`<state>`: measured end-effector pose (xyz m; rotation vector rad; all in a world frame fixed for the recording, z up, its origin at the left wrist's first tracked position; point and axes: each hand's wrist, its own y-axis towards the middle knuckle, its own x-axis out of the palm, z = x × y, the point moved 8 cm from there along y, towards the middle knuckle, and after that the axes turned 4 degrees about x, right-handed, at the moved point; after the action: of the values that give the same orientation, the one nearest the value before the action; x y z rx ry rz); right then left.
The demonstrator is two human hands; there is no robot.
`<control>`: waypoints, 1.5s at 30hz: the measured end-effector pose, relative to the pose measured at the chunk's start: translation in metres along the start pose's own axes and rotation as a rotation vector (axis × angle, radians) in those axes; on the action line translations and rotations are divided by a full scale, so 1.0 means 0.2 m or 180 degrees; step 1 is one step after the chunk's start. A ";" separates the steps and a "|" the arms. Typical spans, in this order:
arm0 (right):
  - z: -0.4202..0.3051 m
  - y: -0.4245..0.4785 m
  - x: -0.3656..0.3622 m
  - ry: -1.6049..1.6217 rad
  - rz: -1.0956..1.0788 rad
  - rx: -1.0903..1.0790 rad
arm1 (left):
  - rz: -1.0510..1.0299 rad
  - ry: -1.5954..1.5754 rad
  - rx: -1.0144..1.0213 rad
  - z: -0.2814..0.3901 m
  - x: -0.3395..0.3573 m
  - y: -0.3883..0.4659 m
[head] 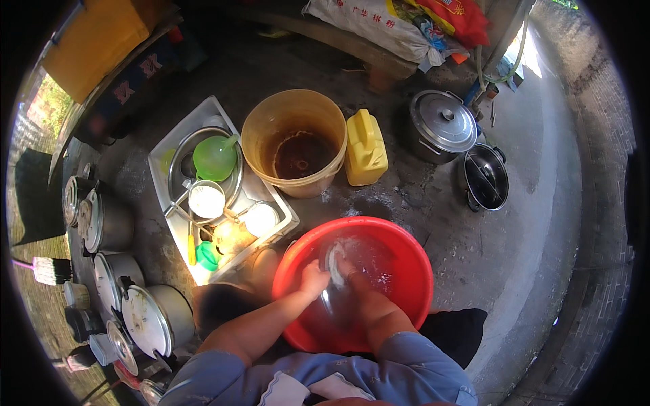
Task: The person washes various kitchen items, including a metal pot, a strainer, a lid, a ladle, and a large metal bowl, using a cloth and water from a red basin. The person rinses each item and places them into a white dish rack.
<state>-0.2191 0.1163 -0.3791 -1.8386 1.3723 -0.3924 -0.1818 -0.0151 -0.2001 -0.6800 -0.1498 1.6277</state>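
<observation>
A red plastic basin (424, 284) with murky water in it stands in front of me. Over its left half, my left hand (316, 278) grips the rim of a shiny metal vessel (330, 300), tilted and partly hidden by my right arm; whether it is a bowl or a lid I cannot tell. My right hand (348, 268) presses a pale cloth (335, 261) against the vessel. Beyond the basin stand a large tan plastic bucket (310, 187) with a brown-stained inside and a yellow jerrycan (366, 152).
At the left, a white tray (175, 236) holds a metal bowl, a green ladle, strainers and cups. Several lidded metal pots (152, 319) line the far left. To the right are a lidded pot (444, 122) and a divided black pot (485, 177). Sacks (376, 25) lie on a bench.
</observation>
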 end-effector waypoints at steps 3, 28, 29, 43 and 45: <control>0.14 0.11 0.07 -0.0435 0.0068 -0.0085 | 0.0060 -0.0497 -0.0043 -0.10 0.02 0.00; -0.01 -0.20 -0.13 0.0566 0.1901 -0.0381 | -0.0578 -0.0339 0.0528 0.21 0.05 -0.10; -0.01 -0.17 -0.16 0.0249 0.2563 -0.0589 | -0.0484 -0.0265 0.0841 0.21 0.06 -0.10; 0.30 -0.72 0.39 0.0126 -0.2324 0.1854 | -0.0214 -0.0076 0.0724 0.13 0.03 -0.10; 0.12 -0.83 0.37 0.0947 -0.2328 0.1990 | -0.0207 -0.0426 0.0508 0.09 0.05 -0.08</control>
<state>-0.0661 0.0764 -0.2867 -1.7058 0.5733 -1.3454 -0.1782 0.0033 -0.1816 -0.4402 -0.1360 1.6034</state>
